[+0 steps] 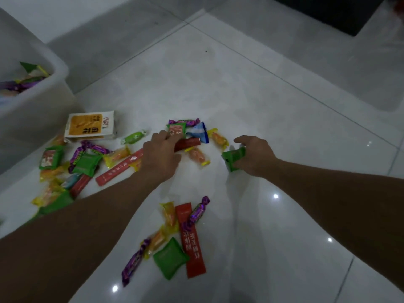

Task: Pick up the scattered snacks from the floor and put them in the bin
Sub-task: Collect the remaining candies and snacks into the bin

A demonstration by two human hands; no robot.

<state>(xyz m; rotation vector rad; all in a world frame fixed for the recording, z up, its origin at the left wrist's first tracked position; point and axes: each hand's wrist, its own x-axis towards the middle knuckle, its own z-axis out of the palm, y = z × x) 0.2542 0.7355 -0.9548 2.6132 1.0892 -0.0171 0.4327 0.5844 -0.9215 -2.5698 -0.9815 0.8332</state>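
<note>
Several wrapped snacks lie scattered on the white tiled floor. My right hand [254, 155] grips a green snack packet [233, 158] just above the floor. My left hand [160, 155] reaches into a small pile and its fingers curl round a dark red stick packet [189, 143], beside a green-and-pink packet [177, 129] and a blue packet [200, 132]. The translucent white bin [37, 99] stands at the far left with several snacks inside. A white and orange box [90, 127] lies next to it.
Another cluster lies near me: a red stick packet [192, 240], a green packet [170, 258], purple candies [197, 212]. More snacks are heaped at the left under my left forearm. A dark mat [332, 12] is at the top right.
</note>
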